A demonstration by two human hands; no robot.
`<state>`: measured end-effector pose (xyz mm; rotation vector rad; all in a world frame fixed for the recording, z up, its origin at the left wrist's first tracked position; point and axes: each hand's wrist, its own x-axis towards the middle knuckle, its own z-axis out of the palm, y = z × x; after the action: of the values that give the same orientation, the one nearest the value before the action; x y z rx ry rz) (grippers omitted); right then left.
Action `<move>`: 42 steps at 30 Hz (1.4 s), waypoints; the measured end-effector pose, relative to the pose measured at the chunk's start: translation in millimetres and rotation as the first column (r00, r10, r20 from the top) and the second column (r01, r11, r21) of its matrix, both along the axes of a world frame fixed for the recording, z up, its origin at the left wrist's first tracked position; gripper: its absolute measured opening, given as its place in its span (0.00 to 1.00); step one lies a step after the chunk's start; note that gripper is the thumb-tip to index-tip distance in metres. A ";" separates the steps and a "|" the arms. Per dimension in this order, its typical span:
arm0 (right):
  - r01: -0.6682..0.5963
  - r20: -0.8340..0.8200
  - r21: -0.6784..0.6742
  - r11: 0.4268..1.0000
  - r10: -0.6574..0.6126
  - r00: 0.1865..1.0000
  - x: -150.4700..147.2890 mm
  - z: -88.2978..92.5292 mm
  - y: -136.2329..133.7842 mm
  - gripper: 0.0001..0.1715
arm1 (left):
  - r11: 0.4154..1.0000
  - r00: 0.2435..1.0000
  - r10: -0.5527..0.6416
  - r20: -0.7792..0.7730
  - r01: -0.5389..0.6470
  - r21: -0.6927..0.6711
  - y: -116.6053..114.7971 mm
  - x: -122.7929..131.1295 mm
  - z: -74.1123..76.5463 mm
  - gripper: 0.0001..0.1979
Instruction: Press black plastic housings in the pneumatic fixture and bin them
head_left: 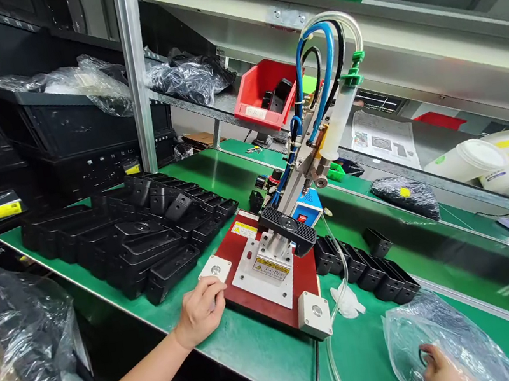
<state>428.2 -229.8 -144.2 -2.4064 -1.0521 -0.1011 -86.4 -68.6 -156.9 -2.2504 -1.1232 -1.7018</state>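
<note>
My left hand rests with curled fingers at the front left corner of a press fixture, by a white button box. Whatever its fingers may hold is hidden. At the lower right, my right hand pinches a thin curved black piece over a clear plastic bag. On the fixture's dark red base, a black slotted housing with a round centre sits tilted on the metal holder. Above it leans a dispensing syringe with blue and clear hoses.
Many black housings are piled on the green bench at left. A row of black housings stands right of the fixture, near a crumpled white tissue. A second button box is at front right. A red bin sits on the shelf.
</note>
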 end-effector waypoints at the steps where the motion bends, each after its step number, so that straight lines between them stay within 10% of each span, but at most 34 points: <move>1: -0.012 -0.018 -0.026 1.000 0.012 1.000 -14.3 8.1 4.8 0.11 | 1.000 1.000 -0.005 -0.002 0.005 -0.001 -0.1 -0.2 -0.3 0.09; 5: -0.121 -0.071 -0.058 0.991 0.117 0.991 -81.0 59.5 28.0 0.30 | 1.000 1.000 -0.014 0.008 0.014 0.000 -0.4 -0.5 0.3 0.09; 12: -0.488 -0.248 0.201 0.849 0.526 0.814 -185.9 126.7 81.5 0.25 | 0.999 0.999 -0.039 0.035 0.040 -0.008 -0.6 -1.4 0.6 0.10; 16: -0.527 0.199 0.600 0.602 0.526 0.827 -234.6 152.4 110.8 0.18 | 0.999 0.998 -0.048 0.046 0.048 0.008 0.2 -1.4 -3.2 0.10; 19: -0.714 0.524 0.532 0.455 0.485 0.700 -264.1 167.3 138.1 0.12 | 0.998 0.997 -0.059 0.050 0.058 0.019 1.3 -1.2 -4.8 0.10; 26: -0.818 0.602 0.238 0.523 0.582 0.547 -286.9 160.7 181.8 0.17 | 0.996 0.994 -0.085 0.065 0.084 0.014 3.8 -1.6 -5.0 0.10; 42: -0.747 0.727 -0.103 0.657 0.562 0.394 -299.1 154.5 170.2 0.26 | 0.996 0.994 -0.088 0.071 0.087 0.019 5.2 -0.7 -8.5 0.11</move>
<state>129.0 -59.6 10.3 -1.5032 -2.1526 -0.8898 -87.1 -63.4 -165.4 -2.2785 -1.0352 -1.8315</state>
